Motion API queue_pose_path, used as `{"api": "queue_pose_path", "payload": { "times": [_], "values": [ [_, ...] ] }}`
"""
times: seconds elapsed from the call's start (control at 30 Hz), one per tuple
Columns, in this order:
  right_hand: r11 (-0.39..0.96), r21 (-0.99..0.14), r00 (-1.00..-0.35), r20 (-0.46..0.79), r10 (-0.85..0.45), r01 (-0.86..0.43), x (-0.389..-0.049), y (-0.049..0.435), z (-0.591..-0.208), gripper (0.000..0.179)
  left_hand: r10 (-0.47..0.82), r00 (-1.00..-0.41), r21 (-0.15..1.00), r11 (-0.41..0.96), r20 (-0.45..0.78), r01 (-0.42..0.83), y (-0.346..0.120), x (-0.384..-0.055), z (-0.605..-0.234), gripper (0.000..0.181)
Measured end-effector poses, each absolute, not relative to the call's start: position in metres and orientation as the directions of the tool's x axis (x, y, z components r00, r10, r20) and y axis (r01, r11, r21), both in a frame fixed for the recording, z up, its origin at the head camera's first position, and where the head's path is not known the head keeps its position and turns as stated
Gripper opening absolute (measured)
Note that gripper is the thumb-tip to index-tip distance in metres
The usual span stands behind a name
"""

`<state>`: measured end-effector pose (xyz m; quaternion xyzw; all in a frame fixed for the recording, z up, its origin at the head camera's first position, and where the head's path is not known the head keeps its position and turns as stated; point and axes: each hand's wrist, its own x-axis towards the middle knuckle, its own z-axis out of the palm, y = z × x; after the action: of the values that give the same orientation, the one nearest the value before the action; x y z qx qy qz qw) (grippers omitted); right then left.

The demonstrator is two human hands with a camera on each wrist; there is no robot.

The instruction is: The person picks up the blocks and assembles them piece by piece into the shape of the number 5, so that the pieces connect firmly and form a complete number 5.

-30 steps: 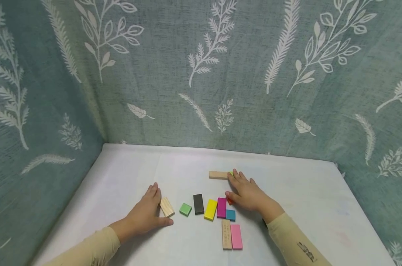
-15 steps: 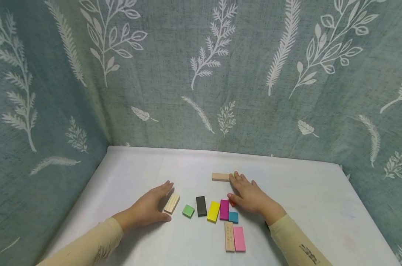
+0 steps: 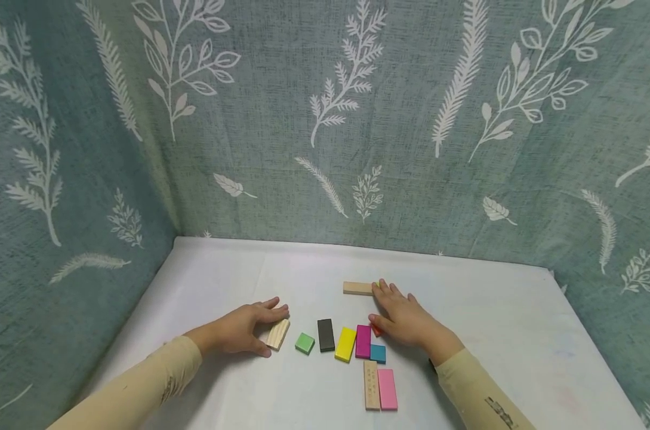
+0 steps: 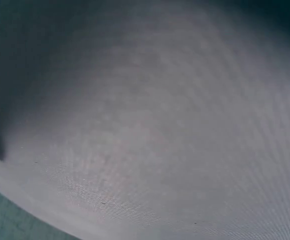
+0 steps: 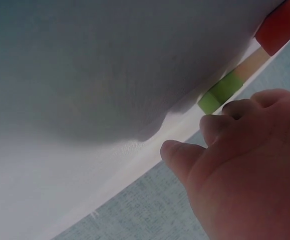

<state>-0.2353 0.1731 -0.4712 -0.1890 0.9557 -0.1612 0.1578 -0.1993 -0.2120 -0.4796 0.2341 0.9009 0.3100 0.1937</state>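
Observation:
In the head view my left hand [image 3: 239, 328] arches around a pale wooden block [image 3: 278, 335], its fingers over the block's far end and its thumb beside the near end. My right hand [image 3: 405, 316] lies with spread fingers at the right; the fingertips overlap a lime-green block at the end of a long wooden block [image 3: 357, 288]. Under its thumb shows part of a red block [image 3: 376, 329]. The right wrist view has the right hand [image 5: 249, 170] beside the green block [image 5: 222, 94] and the red block [image 5: 283, 27].
Between the hands lie a green block [image 3: 305, 343], a black block [image 3: 326, 335], a yellow block [image 3: 345, 344], a magenta block [image 3: 363, 341] and a blue block [image 3: 378, 353]. Nearer are a wooden block [image 3: 372, 385] and a pink block [image 3: 387, 389]. A leaf-patterned curtain [image 3: 282, 209] borders the white table [image 3: 491, 310].
The pale wooden block has turned, its far end swinging from left to right. My left fingers have come over that end. The right hand stays at the same blocks.

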Motion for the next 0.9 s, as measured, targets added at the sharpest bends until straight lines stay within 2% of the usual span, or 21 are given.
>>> {"api": "queue_pose_path", "payload": {
  "times": [0.23, 0.63, 0.9],
  "values": [
    [0.876, -0.355, -0.878, -0.229, -0.42, -0.327, -0.239, 0.174, -0.474, 0.078, 0.463, -0.874, 0.655, 0.707, -0.145, 0.266, -0.208, -0.198, -0.485, 0.075],
    [0.88, -0.293, -0.876, -0.199, -0.438, -0.374, -0.243, 0.173, -0.474, 0.068, 0.354, -0.935, 0.588, 0.759, -0.009, 0.281, -0.188, -0.195, -0.472, 0.073],
    [0.888, -0.284, -0.879, -0.214, -0.426, -0.362, -0.243, 0.173, -0.476, 0.067, 0.266, -0.964, 0.597, 0.774, -0.002, 0.212, -0.151, -0.227, -0.453, 0.074]
  ]
}}
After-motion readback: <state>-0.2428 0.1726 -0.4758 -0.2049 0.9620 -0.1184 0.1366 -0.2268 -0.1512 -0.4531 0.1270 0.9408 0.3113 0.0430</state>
